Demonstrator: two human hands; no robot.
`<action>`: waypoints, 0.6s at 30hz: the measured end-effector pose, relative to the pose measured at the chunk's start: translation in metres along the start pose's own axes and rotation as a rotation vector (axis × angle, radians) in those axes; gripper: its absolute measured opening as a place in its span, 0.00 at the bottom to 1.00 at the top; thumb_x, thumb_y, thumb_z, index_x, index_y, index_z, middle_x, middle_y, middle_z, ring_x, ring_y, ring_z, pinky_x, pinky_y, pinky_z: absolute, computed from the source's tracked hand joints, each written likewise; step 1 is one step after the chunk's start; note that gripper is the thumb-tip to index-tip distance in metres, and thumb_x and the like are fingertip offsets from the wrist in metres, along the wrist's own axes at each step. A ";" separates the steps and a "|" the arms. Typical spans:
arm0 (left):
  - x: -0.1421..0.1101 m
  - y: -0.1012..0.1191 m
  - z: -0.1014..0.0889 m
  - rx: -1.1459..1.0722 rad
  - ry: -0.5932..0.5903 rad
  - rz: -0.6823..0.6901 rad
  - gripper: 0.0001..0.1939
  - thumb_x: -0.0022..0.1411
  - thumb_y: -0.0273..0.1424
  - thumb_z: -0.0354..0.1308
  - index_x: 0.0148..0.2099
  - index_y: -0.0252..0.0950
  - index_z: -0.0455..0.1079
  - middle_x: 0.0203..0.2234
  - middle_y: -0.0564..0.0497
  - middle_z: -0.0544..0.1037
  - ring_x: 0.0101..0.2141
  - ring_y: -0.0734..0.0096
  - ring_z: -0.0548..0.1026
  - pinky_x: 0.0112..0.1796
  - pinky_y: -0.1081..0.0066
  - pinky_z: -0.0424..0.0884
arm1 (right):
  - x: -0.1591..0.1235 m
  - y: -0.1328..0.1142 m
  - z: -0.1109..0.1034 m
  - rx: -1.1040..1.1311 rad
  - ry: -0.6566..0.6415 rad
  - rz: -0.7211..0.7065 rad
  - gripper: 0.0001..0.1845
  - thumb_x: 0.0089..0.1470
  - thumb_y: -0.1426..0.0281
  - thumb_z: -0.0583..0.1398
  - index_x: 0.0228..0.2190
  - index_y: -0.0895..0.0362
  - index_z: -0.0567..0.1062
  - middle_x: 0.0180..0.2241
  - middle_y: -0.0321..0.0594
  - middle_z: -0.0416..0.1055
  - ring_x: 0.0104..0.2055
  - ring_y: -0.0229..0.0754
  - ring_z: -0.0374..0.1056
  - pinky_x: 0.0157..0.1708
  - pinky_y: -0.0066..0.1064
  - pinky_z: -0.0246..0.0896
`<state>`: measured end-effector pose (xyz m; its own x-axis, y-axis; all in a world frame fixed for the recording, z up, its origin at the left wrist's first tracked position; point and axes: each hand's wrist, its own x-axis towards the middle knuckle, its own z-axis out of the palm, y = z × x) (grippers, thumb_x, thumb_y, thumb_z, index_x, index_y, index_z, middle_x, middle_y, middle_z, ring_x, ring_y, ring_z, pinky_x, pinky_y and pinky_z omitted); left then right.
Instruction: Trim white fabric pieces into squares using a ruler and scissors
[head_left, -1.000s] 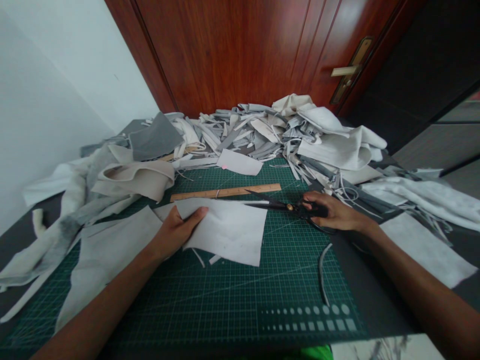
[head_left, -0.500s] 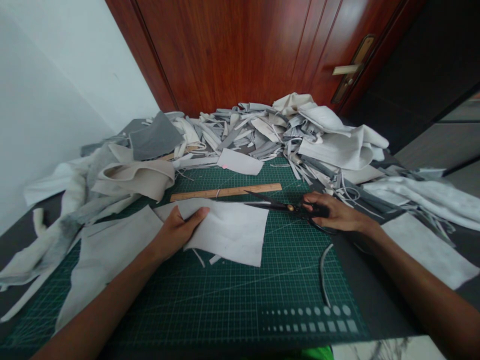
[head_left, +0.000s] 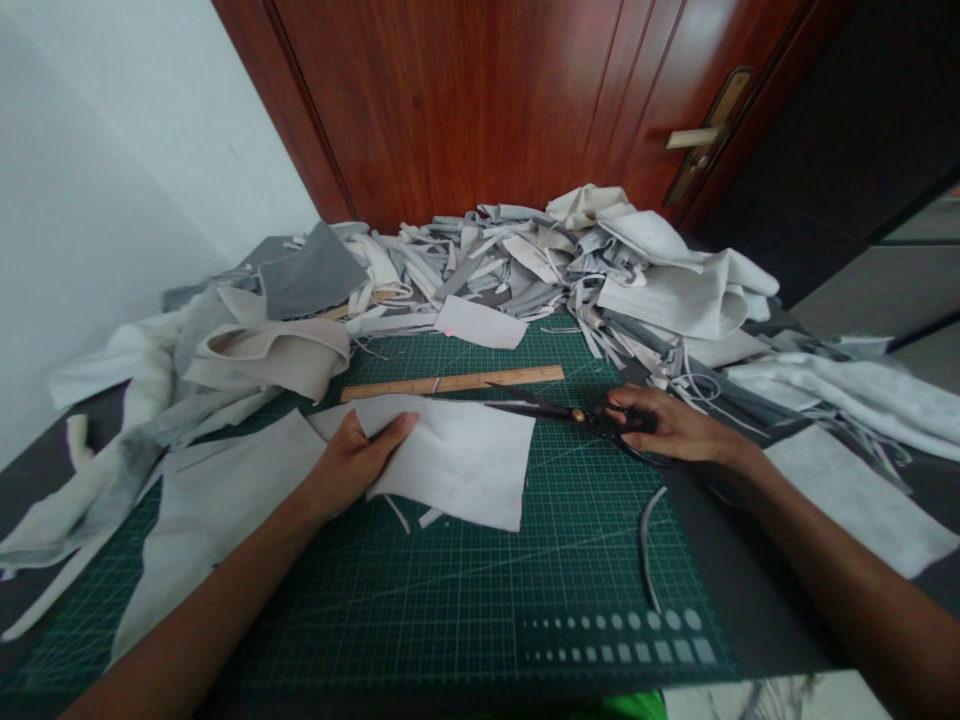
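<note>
Hands work on the green cutting mat: the left hand lies open, pressing a white fabric piece onto the mat, while the right hand grips black tailor's shears, their blades just below a wooden ruler, with a heap of fabric scraps beyond.

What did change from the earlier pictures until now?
The right hand has moved the scissors a little left, toward the white fabric sheet. Nothing was taken hold of or let go. The left hand stays on the sheet; the ruler and scrap pile look unchanged.
</note>
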<state>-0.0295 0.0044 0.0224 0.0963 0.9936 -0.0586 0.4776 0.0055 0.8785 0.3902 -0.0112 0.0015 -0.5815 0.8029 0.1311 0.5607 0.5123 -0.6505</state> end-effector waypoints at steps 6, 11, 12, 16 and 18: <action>0.001 -0.002 0.000 -0.079 -0.011 0.031 0.24 0.55 0.54 0.65 0.34 0.37 0.72 0.26 0.52 0.77 0.26 0.64 0.73 0.24 0.71 0.69 | 0.000 -0.003 -0.001 0.055 -0.012 0.050 0.20 0.61 0.51 0.61 0.30 0.55 0.68 0.29 0.37 0.65 0.29 0.39 0.64 0.28 0.28 0.59; 0.001 -0.005 -0.001 -0.105 -0.009 0.037 0.23 0.56 0.53 0.66 0.33 0.37 0.71 0.24 0.53 0.75 0.24 0.66 0.71 0.23 0.72 0.68 | -0.002 0.000 0.000 0.111 0.018 0.104 0.23 0.58 0.49 0.63 0.26 0.55 0.70 0.24 0.36 0.65 0.26 0.39 0.61 0.24 0.28 0.56; 0.001 -0.006 -0.001 -0.106 -0.005 0.033 0.23 0.56 0.53 0.66 0.33 0.37 0.72 0.24 0.52 0.75 0.24 0.66 0.72 0.23 0.72 0.68 | -0.003 0.002 0.001 0.118 0.040 0.107 0.24 0.57 0.48 0.64 0.25 0.55 0.70 0.23 0.35 0.64 0.26 0.39 0.61 0.24 0.29 0.55; 0.001 -0.008 0.000 -0.122 0.034 0.028 0.22 0.54 0.52 0.68 0.34 0.37 0.72 0.27 0.50 0.78 0.28 0.63 0.75 0.25 0.71 0.71 | -0.004 0.006 0.002 0.115 0.085 0.106 0.26 0.58 0.47 0.62 0.24 0.55 0.70 0.21 0.34 0.63 0.23 0.38 0.58 0.24 0.30 0.53; 0.000 -0.007 0.000 -0.157 0.055 0.017 0.22 0.54 0.51 0.69 0.35 0.37 0.73 0.28 0.49 0.80 0.30 0.61 0.76 0.26 0.70 0.72 | -0.004 0.006 0.000 0.119 0.083 0.098 0.26 0.59 0.47 0.61 0.24 0.55 0.70 0.22 0.35 0.64 0.24 0.38 0.59 0.24 0.30 0.54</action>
<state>-0.0328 0.0047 0.0158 0.0533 0.9984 -0.0211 0.3340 0.0021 0.9426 0.3961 -0.0113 -0.0033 -0.4740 0.8722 0.1212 0.5352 0.3947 -0.7468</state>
